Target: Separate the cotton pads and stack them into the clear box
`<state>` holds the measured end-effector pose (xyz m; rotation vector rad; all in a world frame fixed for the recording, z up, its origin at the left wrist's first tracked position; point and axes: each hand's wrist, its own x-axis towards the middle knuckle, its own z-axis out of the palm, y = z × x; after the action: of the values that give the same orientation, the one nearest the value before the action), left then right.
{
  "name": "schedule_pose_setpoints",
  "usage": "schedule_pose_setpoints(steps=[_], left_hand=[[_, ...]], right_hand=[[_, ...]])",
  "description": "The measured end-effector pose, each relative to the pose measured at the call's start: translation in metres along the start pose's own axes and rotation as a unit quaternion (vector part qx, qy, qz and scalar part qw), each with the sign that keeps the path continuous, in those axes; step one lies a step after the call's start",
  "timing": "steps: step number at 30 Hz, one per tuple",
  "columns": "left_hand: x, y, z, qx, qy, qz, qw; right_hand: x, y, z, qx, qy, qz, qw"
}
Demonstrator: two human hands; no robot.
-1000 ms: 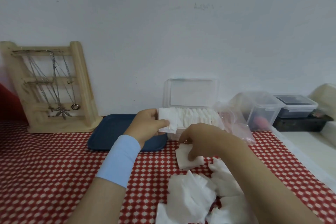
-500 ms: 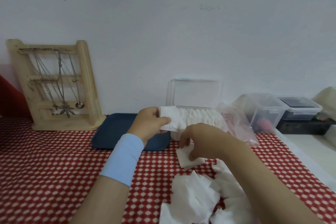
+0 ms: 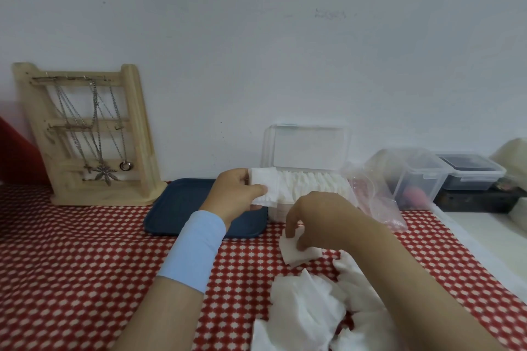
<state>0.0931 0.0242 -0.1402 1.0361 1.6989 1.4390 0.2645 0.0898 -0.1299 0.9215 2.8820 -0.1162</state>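
The clear box stands at the back against the wall with its lid raised, and a row of white cotton pads stands on edge inside it. My left hand pinches one pad at the left end of that row. My right hand is curled over a small stack of pads lying on the cloth, fingers gripping its edge. A loose heap of separated pads lies in front, near the bottom of the view.
A dark blue tray lies left of the box. A wooden stand with necklaces leans at the far left. A crumpled clear bag, two lidded plastic containers and a black box sit at the right. The red patterned cloth covers the table.
My right hand has shifted slightly on the small stack and lifts its edge. My left hand keeps holding the pad at the box.
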Motion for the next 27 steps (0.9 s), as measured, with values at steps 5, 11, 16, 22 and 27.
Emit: schedule_pose_setpoints(steps=[5, 11, 16, 22, 27], left_hand=[[0.000, 0.001, 0.000, 0.005, -0.001, 0.001, 1.000], [0.000, 0.001, -0.001, 0.000, 0.001, -0.003, 1.000], [-0.001, 0.001, 0.000, -0.035, -0.005, -0.023, 0.999], [-0.003, -0.001, 0.006, -0.117, -0.026, -0.041, 0.992], [-0.005, 0.001, 0.013, -0.110, -0.051, -0.031, 0.992]], right_hand=[[0.001, -0.001, 0.002, -0.003, -0.001, -0.005, 1.000], [-0.004, 0.004, -0.002, 0.053, -0.026, 0.001, 0.998], [-0.013, 0.021, -0.020, 0.276, 0.051, 0.015, 0.960], [-0.018, 0.027, -0.032, 0.507, 0.106, 0.117, 0.848], [-0.016, 0.025, -0.032, 0.568, 0.137, 0.112, 0.804]])
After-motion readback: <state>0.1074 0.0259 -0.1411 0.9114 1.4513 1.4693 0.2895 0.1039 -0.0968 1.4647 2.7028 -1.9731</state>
